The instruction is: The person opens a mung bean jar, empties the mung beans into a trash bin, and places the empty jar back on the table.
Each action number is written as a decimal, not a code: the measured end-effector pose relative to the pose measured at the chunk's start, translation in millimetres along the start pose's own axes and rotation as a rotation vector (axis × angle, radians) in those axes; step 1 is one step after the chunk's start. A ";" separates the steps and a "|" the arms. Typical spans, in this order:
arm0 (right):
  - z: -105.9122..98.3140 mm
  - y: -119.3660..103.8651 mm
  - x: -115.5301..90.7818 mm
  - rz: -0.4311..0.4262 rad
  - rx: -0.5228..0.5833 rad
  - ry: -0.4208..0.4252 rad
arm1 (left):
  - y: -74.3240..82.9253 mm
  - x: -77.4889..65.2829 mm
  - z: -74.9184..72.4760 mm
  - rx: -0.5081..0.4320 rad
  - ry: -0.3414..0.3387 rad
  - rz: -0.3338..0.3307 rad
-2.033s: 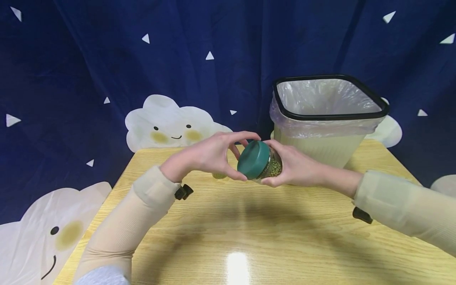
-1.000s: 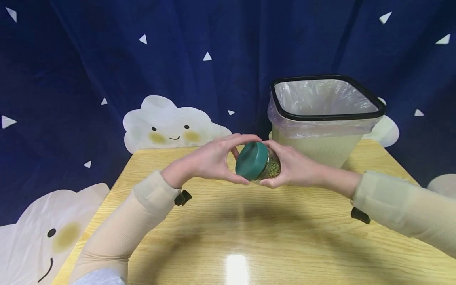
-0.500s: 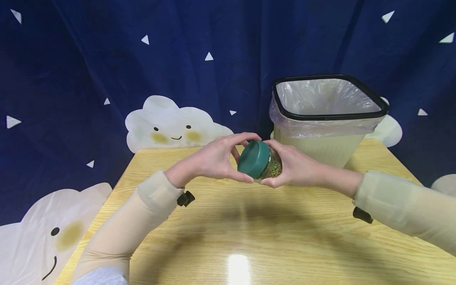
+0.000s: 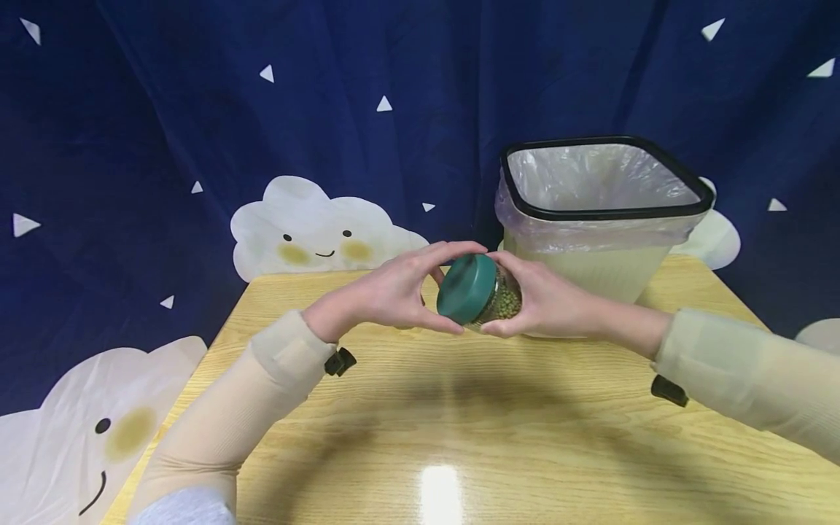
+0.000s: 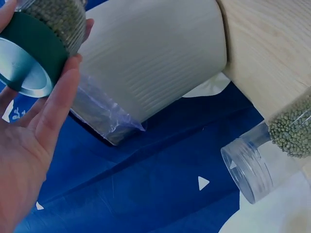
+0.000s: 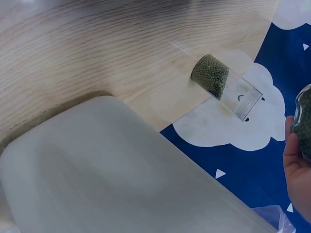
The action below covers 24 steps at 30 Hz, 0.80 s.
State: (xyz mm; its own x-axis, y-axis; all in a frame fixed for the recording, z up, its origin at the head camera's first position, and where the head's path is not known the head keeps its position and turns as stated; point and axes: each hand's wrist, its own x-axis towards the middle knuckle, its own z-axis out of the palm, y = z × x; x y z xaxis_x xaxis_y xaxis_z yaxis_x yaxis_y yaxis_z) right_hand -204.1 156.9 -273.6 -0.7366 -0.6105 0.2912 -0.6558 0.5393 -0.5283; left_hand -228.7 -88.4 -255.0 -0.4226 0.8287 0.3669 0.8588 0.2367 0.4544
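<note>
A ribbed clear jar (image 4: pixel 505 300) of small green beans, like mung beans, is held tilted above the table. Its dark green lid (image 4: pixel 467 288) faces left. My right hand (image 4: pixel 558 302) grips the jar's body between thumb and fingers. Thumb and fingers of my left hand (image 4: pixel 394 292) curl around the lid from the left. The lid sits over the jar mouth; whether it is loose cannot be told. Behind the left hand, a second clear jar (image 5: pixel 291 131) stands upright with no lid, partly filled with similar beans; the head view mostly hides it.
A cream waste bin (image 4: pixel 610 273) with a black rim (image 4: pixel 604 215) and a clear liner bag (image 4: pixel 590 237) stands at the back right, just behind the right hand. The wooden table (image 4: pixel 459 408) ends at a blue curtain (image 4: pixel 420 58) with white clouds.
The left thumb and fingers have shifted slightly to the right along the lid. The right hand keeps its grip, and the jar is held in nearly the same place, slightly higher.
</note>
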 end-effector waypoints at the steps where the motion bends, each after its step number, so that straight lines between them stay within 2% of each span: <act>1: 0.0 -0.3 0.1 -0.002 -0.002 -0.001 | -0.3 -0.1 0.1 0.007 0.004 0.011; 5: 0.6 -0.7 0.3 -0.011 -0.003 -0.002 | -0.1 -0.6 0.5 0.012 0.005 0.004; 10: 2.4 0.0 0.7 -0.006 -0.001 -0.001 | 1.1 -0.9 1.8 -0.012 0.012 -0.070; 16: 4.6 -0.7 0.7 0.000 -0.019 0.022 | 4.8 -1.5 4.5 0.003 0.040 -0.182; 20: 4.6 0.5 0.9 0.007 -0.013 0.024 | 7.0 -1.9 5.1 0.021 0.027 -0.250; 24: 2.8 2.0 1.3 0.005 0.005 0.016 | 5.1 -2.3 3.7 -0.019 -0.009 -0.237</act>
State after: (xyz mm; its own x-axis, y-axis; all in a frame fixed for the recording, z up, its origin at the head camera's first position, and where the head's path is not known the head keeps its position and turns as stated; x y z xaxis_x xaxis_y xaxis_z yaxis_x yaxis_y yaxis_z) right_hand -205.9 155.6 -276.5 -0.7424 -0.5983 0.3014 -0.6513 0.5393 -0.5338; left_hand -222.3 -87.3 -256.6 -0.6090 0.7557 0.2410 0.7304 0.4157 0.5420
